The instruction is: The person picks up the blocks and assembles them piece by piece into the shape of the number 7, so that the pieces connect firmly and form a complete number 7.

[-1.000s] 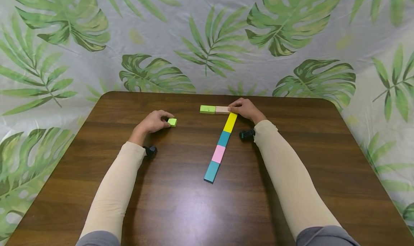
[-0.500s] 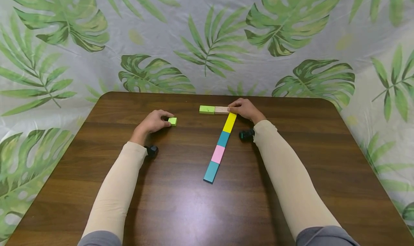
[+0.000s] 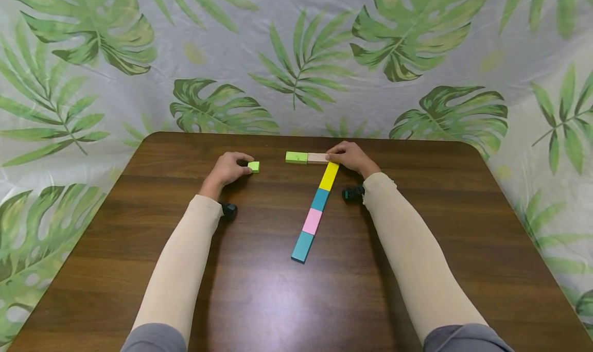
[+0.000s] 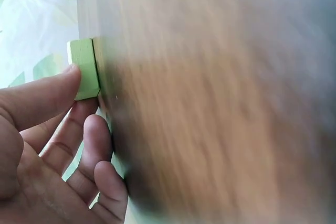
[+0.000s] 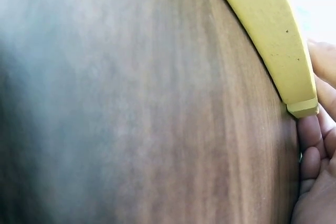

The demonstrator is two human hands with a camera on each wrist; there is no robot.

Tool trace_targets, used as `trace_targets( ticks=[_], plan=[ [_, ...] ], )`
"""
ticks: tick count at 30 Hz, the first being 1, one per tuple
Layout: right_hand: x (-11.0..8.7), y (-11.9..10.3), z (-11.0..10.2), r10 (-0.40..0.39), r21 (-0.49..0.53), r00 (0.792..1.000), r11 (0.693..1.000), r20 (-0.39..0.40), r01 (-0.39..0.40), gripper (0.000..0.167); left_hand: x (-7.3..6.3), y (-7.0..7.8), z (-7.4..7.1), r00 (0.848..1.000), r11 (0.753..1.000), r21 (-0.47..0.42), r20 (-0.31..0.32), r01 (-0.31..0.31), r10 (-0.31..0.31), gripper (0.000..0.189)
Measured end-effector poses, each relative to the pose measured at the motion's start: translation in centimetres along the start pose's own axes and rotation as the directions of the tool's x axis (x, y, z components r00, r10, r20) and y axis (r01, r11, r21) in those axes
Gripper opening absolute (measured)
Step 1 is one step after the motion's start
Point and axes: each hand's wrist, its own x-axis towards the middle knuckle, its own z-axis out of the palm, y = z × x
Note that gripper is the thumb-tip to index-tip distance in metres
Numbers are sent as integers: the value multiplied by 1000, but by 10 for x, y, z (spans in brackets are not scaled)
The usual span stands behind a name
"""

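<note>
My left hand (image 3: 230, 168) pinches a light green block (image 3: 253, 166) between thumb and fingers, low over or on the table. In the left wrist view the thumb presses one face of that green block (image 4: 84, 69). My right hand (image 3: 353, 157) grips the right end of a pale wooden block (image 3: 317, 158), its thumb close to the yellow block (image 3: 329, 176). Another light green block (image 3: 296, 157) adjoins the wooden one on the left. The right wrist view has the yellow block (image 5: 273, 35) large, with my fingers (image 5: 310, 129) behind its end.
From the yellow block a slanted row runs nearer: a teal block (image 3: 320, 199), a pink block (image 3: 312, 222) and another teal block (image 3: 302, 246), end to end. They lie on a brown wooden table (image 3: 417, 269). Behind its far edge hangs a leaf-patterned cloth (image 3: 296, 58).
My left hand has slid right and slightly away from me with the green block, closer to the row. My right hand and the other blocks have stayed put.
</note>
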Motion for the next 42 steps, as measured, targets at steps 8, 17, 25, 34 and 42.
trace_targets(
  ticks=[8, 17, 25, 34, 42],
  plan=[
    [0, 0, 1, -2, -1, 1000, 1000, -1, 2, 39, 5, 7, 4, 1000, 1000, -3, -16, 19, -19, 43],
    [1, -1, 1, -12, 0, 1000, 1000, -9, 12, 38, 15, 19, 16, 998, 1000, -7, -54, 13, -13, 42],
    [0, 0, 0, 0, 10, 1000, 1000, -1, 0, 38, 23, 29, 28, 995, 1000, -10, -97, 20, -21, 42],
    [1, 2, 2, 1, 12, 1000, 1000, 5, -2, 38, 25, 30, 34, 994, 1000, -11, -105, 22, -23, 40],
    [0, 0, 0, -9, 7, 1000, 1000, -7, 9, 38, 27, 36, 39, 990, 998, -48, -134, 34, -40, 41]
  ],
)
